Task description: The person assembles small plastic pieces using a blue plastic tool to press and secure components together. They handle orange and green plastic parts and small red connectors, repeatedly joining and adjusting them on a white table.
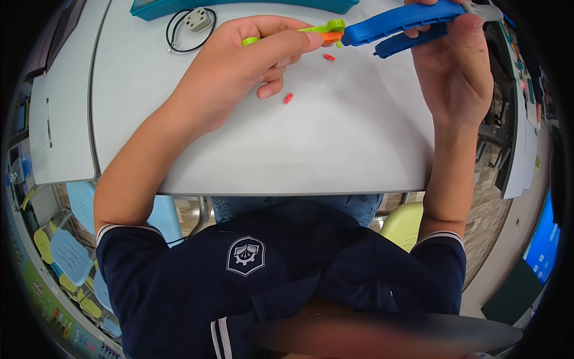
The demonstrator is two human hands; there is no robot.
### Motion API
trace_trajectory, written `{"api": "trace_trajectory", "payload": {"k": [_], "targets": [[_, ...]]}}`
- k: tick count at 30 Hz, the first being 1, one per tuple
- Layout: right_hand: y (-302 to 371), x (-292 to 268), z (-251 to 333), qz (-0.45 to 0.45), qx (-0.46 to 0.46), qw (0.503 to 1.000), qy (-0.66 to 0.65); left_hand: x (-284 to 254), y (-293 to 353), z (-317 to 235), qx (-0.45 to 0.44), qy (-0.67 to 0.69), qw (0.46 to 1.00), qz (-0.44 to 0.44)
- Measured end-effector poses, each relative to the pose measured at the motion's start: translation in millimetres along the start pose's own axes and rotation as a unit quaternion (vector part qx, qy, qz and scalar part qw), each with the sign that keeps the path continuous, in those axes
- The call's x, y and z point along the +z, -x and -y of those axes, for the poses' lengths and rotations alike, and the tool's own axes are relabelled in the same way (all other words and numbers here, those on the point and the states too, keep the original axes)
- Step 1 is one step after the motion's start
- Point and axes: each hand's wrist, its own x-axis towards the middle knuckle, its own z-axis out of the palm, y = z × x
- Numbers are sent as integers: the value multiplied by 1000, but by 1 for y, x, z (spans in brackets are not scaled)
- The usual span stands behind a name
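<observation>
My left hand [245, 63] is closed around a green plastic building piece [336, 26], with an orange piece [330, 37] fitted against it between thumb and fingers. Over at the right, my right hand [457, 78] grips a long curved blue plastic piece [400, 22]. A second blue piece [403, 45] runs below the first, and a grey part [487, 12] sticks out past my thumb. The tip of the upper blue piece meets the orange piece, or nearly so; I cannot tell whether they are joined. Two small red connector pegs, one nearer the hands [329, 57] and one closer to me [288, 98], lie on the white table [311, 149].
Along the table's far edge stands a teal tray [239, 8]. A grey-white block [198, 20] with a black cable [170, 37] lies left of it. Beyond the table are another white table [63, 119], blue and green chairs [73, 254], and a lit screen [543, 239].
</observation>
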Motion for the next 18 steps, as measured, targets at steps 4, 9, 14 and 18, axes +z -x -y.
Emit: {"api": "trace_trajectory", "payload": {"k": [4,9,14,18], "targets": [[0,7,2,-18,-47,994,100,-5,0,-3,-40,36,997,46],[-1,9,3,-39,-101,968,226,-6,2,-5,-71,50,995,55],[-2,2,9,-25,-66,973,219,-6,1,-4,-38,43,998,35],[-7,-6,11,55,-71,965,245,-8,1,-4,-48,57,996,46]]}}
